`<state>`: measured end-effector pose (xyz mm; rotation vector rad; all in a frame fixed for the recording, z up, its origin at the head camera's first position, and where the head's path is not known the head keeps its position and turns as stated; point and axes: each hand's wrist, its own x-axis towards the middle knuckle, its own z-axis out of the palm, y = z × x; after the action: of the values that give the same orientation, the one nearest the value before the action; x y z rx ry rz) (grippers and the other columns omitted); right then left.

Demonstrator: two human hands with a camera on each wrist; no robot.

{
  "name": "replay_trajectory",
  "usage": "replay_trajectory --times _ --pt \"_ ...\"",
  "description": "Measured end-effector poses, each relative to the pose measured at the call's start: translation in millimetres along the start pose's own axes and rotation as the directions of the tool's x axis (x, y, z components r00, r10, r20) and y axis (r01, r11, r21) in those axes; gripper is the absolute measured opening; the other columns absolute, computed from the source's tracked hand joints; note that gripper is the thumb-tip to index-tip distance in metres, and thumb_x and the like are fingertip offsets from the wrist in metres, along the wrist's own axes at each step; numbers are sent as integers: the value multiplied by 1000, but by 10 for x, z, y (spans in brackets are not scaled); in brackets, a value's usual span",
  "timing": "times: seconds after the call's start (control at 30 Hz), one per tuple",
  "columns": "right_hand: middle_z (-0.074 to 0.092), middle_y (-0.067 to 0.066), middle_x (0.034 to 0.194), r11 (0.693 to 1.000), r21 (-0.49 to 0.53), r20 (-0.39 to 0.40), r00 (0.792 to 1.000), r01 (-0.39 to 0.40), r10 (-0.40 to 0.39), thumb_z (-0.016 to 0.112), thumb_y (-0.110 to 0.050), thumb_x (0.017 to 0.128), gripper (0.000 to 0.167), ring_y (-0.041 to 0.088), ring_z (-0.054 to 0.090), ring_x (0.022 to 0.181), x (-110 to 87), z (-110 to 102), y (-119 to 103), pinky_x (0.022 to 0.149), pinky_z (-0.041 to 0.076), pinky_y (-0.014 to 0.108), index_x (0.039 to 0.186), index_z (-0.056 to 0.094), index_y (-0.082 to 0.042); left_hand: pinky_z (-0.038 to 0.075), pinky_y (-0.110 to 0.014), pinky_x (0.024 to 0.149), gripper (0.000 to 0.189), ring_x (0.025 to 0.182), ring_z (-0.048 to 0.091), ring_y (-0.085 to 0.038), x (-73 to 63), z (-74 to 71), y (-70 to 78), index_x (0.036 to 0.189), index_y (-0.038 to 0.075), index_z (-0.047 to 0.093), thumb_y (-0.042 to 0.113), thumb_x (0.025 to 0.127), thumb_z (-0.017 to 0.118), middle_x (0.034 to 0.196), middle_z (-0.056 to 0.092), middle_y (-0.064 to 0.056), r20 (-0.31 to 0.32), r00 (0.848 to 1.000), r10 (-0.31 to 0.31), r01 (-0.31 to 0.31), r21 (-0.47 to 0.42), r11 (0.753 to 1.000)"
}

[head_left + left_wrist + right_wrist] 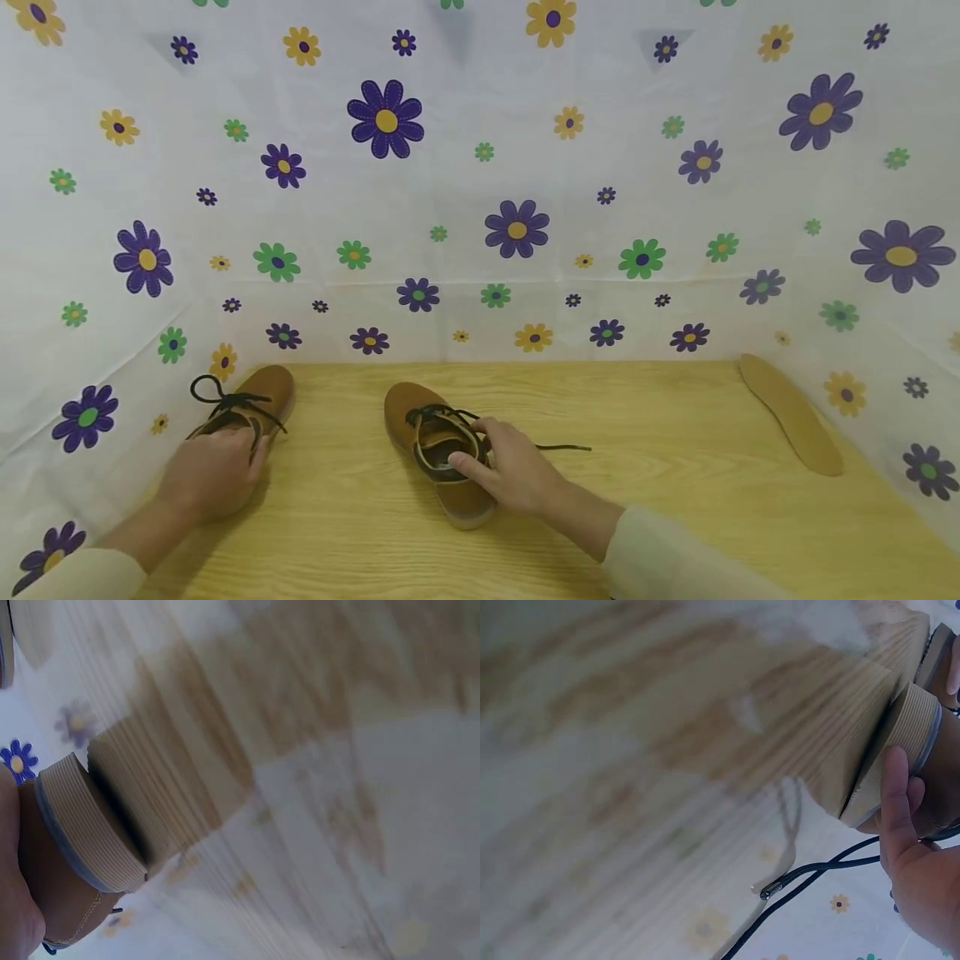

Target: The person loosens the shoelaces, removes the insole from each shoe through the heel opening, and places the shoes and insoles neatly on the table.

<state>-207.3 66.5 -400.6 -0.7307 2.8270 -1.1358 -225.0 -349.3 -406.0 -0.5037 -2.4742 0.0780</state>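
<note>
On the left, a brown leather shoe (272, 390) with its dark lace (232, 402) tied in a bow stands by the cloth. My left hand (210, 475) grips it around the heel and opening, covering its rear. A matching shoe (402, 408) stands mid-floor, toe pointing away and slightly left. My right hand (525, 471) holds its collar on the right side, thumb at the opening and fingers outside. In the right wrist view a finger (894, 787) lies against the layered sole (911, 724). This shoe's loose lace (566, 447) trails to the right.
A tan insole (791, 417) lies at the far right beside the cloth. White flowered cloth (480, 183) walls the back and both sides. Underneath is a light wood-grain surface (637, 417).
</note>
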Motion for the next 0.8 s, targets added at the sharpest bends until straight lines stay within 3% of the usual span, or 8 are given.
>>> replay_trajectory --times 0.2,0.37,0.63,0.8 --pt "57 16 133 999 14 -37 998 50 -50 54 -54 98 66 29 59 118 9 9 -4 96 50 47 140 49 -3 42 -43 40 34 47 52 -25 41 -68 208 62 11 48 20 90 65 56 47 -3 91 996 -23 25 -12 1000" --pt "55 14 132 998 21 -49 997 58 -57 58 -48 99 57 23 61 100 19 29 -59 86 53 35 134 52 -4 41 -41 40 36 47 50 -22 53 -103 364 62 13 47 23 93 63 56 46 -2 147 989 -35 37 -6 999" --pt "58 10 107 994 29 -80 991 110 -107 66 -20 97 26 11 60 80 60 76 -177 69 51 19 114 55 -3 40 -40 39 37 46 50 -20 72 -144 506 61 14 47 24 93 62 55 45 -2 171 984 -42 42 0 999" --pt "60 10 108 987 101 9 992 127 -129 66 -10 95 18 14 69 89 73 114 -190 72 53 15 107 53 -6 41 -41 40 38 46 53 -23 76 -144 604 59 14 45 24 92 62 54 48 -2 155 987 -30 31 -5 1000"
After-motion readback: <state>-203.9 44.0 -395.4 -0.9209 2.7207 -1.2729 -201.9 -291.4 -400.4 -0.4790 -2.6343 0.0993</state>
